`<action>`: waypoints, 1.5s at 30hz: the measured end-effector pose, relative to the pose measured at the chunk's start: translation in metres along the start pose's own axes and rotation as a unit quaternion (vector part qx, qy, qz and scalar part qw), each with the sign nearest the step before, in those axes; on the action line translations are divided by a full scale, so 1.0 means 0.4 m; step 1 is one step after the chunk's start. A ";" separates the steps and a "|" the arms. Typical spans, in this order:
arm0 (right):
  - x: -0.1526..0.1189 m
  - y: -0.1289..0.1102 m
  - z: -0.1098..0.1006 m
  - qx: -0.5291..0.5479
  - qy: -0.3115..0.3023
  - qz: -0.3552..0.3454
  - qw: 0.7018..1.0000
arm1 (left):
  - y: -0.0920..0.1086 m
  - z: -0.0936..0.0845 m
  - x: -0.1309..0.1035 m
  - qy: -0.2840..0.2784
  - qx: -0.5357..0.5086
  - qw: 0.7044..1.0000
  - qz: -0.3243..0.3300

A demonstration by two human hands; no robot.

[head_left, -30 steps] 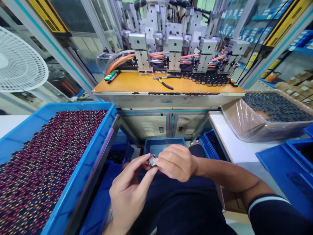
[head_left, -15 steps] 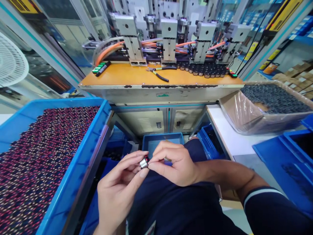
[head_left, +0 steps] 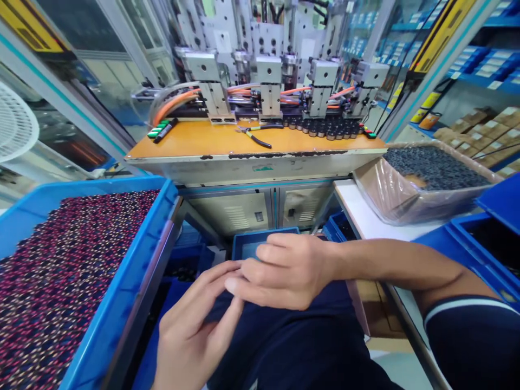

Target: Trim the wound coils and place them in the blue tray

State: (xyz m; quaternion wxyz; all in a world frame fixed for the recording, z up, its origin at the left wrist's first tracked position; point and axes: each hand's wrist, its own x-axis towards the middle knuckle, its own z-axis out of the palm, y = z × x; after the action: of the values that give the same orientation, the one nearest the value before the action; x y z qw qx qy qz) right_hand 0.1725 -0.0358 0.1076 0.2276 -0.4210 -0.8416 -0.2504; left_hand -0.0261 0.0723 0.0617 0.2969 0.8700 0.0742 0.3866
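My left hand (head_left: 199,319) and my right hand (head_left: 284,271) meet above my lap, fingertips touching. The fingers of both are closed around something that they hide from view. My right thumb and fingers lie over the fingertips of my left hand. To the left stands a blue bin (head_left: 162,203) filled with many small parts with red and pale wires (head_left: 89,260). Behind my hands a blue tray (head_left: 266,234) sits low before the cabinet.
An orange worktop (head_left: 195,142) carries pliers (head_left: 258,140), a marker (head_left: 164,131) and several dark round parts (head_left: 333,129) below metal fixtures (head_left: 270,70). A plastic-lined box (head_left: 390,195) of dark parts stands on the right table. A fan (head_left: 16,122) is at the left.
My right hand has turned and moved over my left fingertips, and the small silver part seen between them is now hidden. The view has shifted slightly.
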 end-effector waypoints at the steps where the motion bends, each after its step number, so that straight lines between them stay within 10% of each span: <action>1: 0.009 0.002 0.006 -0.018 -0.013 -0.030 0.999 | 0.002 0.000 -0.002 -0.001 -0.002 1.000 0.002; 6: 0.013 -0.025 0.032 0.140 -0.052 0.130 0.980 | -0.004 -0.002 -0.026 0.016 -0.060 0.998 -0.032; 11: 0.025 -0.003 0.009 0.514 -0.209 0.364 0.749 | -0.011 -0.009 -0.035 0.031 -0.085 0.996 -0.001; 16: 0.060 0.249 0.005 0.135 -0.066 0.390 0.908 | -0.001 -0.010 -0.026 0.073 -0.086 0.992 -0.049; 21: 0.062 0.527 0.059 -0.095 -0.137 0.431 0.887 | 0.002 -0.007 -0.022 0.121 -0.104 0.982 -0.099; 26: 0.065 0.617 0.144 -0.108 -0.193 0.449 0.866 | -0.010 -0.020 -0.030 0.167 -0.125 0.966 -0.151; 38: 0.004 0.537 0.069 -0.106 -0.280 0.410 0.861 | -0.026 -0.004 -0.041 0.207 -0.215 0.933 -0.203; 45: -0.108 0.231 0.070 0.018 -0.129 0.368 0.920 | -0.014 0.005 -0.043 0.205 -0.209 0.936 -0.195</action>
State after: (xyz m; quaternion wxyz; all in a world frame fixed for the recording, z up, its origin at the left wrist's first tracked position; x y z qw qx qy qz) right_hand 0.2670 0.0039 0.0815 0.2006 -0.7258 -0.6535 -0.0767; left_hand -0.0359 0.0696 0.0468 0.5200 0.6586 0.2191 0.4978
